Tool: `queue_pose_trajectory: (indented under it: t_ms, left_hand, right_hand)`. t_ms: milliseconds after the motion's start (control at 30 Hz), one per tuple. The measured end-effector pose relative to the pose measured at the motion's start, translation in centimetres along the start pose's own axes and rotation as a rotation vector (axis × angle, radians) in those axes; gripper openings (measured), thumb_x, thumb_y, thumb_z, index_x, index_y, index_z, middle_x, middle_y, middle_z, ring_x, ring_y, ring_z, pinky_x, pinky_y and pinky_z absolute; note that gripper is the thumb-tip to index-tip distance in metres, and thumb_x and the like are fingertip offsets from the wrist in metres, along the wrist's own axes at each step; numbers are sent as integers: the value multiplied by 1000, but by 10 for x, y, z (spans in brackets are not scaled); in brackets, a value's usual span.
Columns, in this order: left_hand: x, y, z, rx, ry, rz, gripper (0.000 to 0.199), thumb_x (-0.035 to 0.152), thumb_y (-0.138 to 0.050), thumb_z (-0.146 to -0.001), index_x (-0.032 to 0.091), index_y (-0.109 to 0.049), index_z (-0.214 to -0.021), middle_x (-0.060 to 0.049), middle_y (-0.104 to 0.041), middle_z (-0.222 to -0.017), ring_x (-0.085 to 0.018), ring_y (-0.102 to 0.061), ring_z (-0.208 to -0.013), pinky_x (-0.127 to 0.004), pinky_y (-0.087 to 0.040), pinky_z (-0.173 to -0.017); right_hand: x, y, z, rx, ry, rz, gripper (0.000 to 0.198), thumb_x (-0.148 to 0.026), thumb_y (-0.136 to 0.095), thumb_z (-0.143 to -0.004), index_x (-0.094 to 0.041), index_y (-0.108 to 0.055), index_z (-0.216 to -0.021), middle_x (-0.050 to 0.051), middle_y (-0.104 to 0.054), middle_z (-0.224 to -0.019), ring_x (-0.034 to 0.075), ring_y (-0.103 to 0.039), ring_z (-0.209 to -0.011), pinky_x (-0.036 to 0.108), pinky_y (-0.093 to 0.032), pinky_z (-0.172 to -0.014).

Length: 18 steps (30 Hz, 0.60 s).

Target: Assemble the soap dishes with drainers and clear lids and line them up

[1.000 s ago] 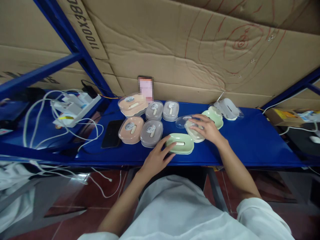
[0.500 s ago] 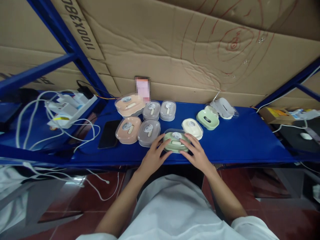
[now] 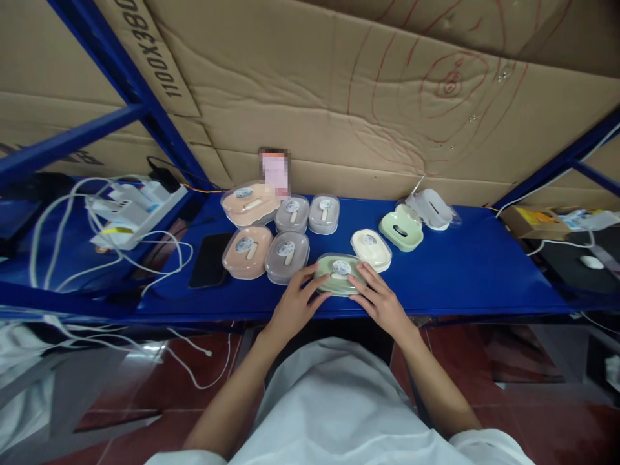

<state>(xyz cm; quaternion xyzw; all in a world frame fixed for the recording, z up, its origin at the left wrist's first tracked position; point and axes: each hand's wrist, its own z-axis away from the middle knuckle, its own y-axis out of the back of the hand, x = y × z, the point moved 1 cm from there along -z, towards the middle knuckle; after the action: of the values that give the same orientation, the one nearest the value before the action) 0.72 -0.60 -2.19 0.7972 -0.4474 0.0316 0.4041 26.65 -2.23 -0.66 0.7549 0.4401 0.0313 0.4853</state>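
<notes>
A green soap box (image 3: 340, 268) with a clear lid and a round sticker lies near the front edge of the blue table. My left hand (image 3: 298, 300) grips its left end, thumb at the near side and fingers on the lid. At the right end my right hand (image 3: 382, 300) holds the same box, fingertips over the lid and thumb along the front. Just behind it sits a cream soap box (image 3: 371, 250). To the left stand a grey soap box (image 3: 287, 258) and a peach soap box (image 3: 247, 253), both lidded.
Behind are a larger peach box (image 3: 249, 203) and two small grey boxes (image 3: 292, 213). Back right lie a green slotted dish (image 3: 402, 230) and a grey slotted dish (image 3: 433, 208). A black phone (image 3: 208, 260), a power strip (image 3: 145, 216) and white cables are left.
The fingers of my right hand lie slightly differently on the lid. Both hands stay on the green soap box, and the view has shifted a little.
</notes>
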Motion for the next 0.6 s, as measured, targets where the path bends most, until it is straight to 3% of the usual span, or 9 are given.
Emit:
queue_pose_trajectory:
  t_ms: [300,467,600]
  left_hand:
    - [0,1,-1,7,12,8,30,31,-70,-102,25,-67,-130,-12,-63,-131,-26,-69,-124,-46,-62,-107]
    - [4,4,-3,-34,26,0,31,30,-68,-102,24,-64,-133,-13,-60,-136,-27,-66,-130,-46,-60,-111]
    - [7,6,-3,-37,38,0,32,29,-68,-103,24,-62,-134,-13,-60,-136,-25,-67,-129,-42,-61,-108]
  right_hand:
    - [0,1,0,-15,-10,-8,71,-21,-64,-105,-39,-37,-167,5,-41,-172,30,-33,-162,57,-41,-129]
    - [6,7,-2,-106,-163,-28,81,-37,-71,-101,-39,-29,-170,6,-18,-180,33,-22,-165,56,-37,-129]
    - [11,7,-1,-116,-174,-56,70,-40,-69,-102,-38,-41,-166,6,-27,-178,31,-34,-161,50,-41,-128]
